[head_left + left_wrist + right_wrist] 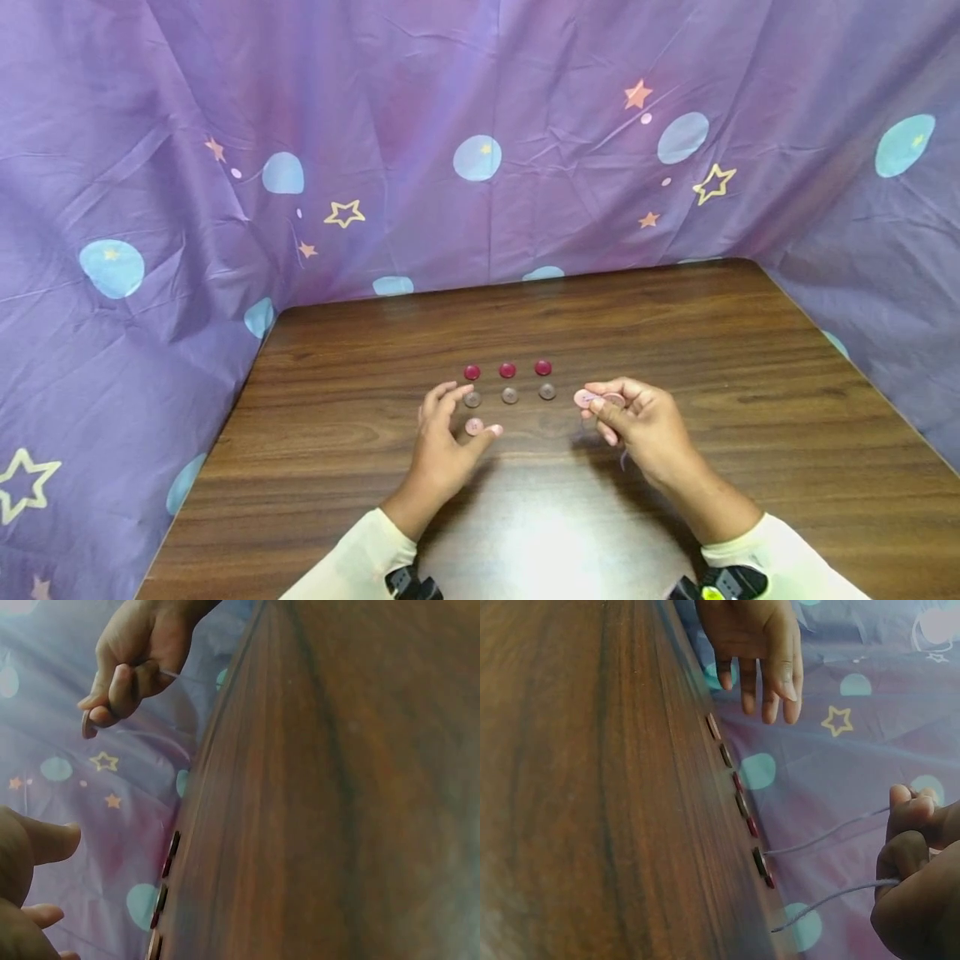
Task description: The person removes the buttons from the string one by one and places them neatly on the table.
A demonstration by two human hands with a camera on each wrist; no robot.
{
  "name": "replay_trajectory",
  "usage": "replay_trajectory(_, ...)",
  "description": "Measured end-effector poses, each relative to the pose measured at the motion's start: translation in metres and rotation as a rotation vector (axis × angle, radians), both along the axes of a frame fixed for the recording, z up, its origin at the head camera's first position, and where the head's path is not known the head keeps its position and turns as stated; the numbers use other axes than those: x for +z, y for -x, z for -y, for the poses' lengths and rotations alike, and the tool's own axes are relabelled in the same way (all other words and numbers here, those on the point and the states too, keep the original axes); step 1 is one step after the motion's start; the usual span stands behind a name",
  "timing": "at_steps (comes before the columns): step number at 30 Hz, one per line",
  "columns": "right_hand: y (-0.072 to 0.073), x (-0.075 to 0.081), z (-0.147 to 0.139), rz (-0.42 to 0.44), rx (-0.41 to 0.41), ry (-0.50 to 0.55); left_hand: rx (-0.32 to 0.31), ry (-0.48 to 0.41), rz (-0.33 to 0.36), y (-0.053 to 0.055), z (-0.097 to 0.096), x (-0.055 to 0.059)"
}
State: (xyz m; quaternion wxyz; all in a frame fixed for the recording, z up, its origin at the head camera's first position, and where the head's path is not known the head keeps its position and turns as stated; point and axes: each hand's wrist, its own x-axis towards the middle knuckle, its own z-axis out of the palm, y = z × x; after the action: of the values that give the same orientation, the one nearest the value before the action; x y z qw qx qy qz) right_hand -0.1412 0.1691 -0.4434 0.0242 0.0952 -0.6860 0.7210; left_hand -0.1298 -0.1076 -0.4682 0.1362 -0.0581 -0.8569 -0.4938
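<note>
My right hand [651, 427] pinches a pink button [581, 399] between thumb and fingertips, above the tabletop. Another pink disc [617, 399] shows among the same fingers. A thin lilac cord [832, 834] runs from this hand, and its ends hang loose in the right wrist view. My left hand [442, 440] is spread around a single pink button [474, 427] that lies on the table, its thumb and index finger apart and holding nothing. Behind that button lie a row of three grey-brown buttons [510, 396] and, farther back, a row of three dark red buttons [507, 370].
The brown wood-grain table [337, 367] has rounded far corners. A purple cloth [420, 100] with stars and blue circles hangs behind it and along both sides. Bright glare falls on the table's near middle, between the forearms.
</note>
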Motion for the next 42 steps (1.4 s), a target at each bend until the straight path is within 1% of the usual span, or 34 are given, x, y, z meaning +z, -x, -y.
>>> replay_trajectory(5, 0.001, 0.001, -0.001, -0.01, -0.009, 0.014, -0.049, -0.027, 0.023, 0.0, -0.007, 0.005)
replay_trajectory(8, 0.0, 0.001, -0.002, -0.015, -0.005, 0.026, -0.065, -0.038, 0.012, 0.001, -0.013, 0.009)
replay_trajectory(13, 0.0, 0.001, -0.002, -0.035, -0.003, 0.043, -0.128, -0.078, 0.016, 0.003, -0.025, 0.017)
replay_trajectory(18, 0.001, 0.0, -0.003, -0.061, 0.02, 0.069, -0.176, -0.057, -0.009, 0.003, -0.037, 0.023)
replay_trajectory(23, 0.001, -0.002, -0.005, -0.075, 0.049, 0.085, -0.214, -0.065, -0.041, 0.005, -0.047, 0.026)
replay_trajectory(32, 0.002, -0.002, -0.004, -0.067, 0.043, 0.071, -0.281, -0.04, -0.038, 0.01, -0.065, 0.032)
replay_trajectory(36, 0.001, -0.002, -0.003, -0.067, 0.048, 0.078, -0.323, -0.055, -0.049, 0.013, -0.072, 0.033)
replay_trajectory(39, 0.001, -0.002, -0.003, -0.067, 0.052, 0.089, -0.337, -0.041, -0.053, 0.014, -0.076, 0.034)
replay_trajectory(42, 0.0, -0.003, -0.003, -0.062, 0.056, 0.087, -0.33, -0.022, -0.053, 0.013, -0.078, 0.035)
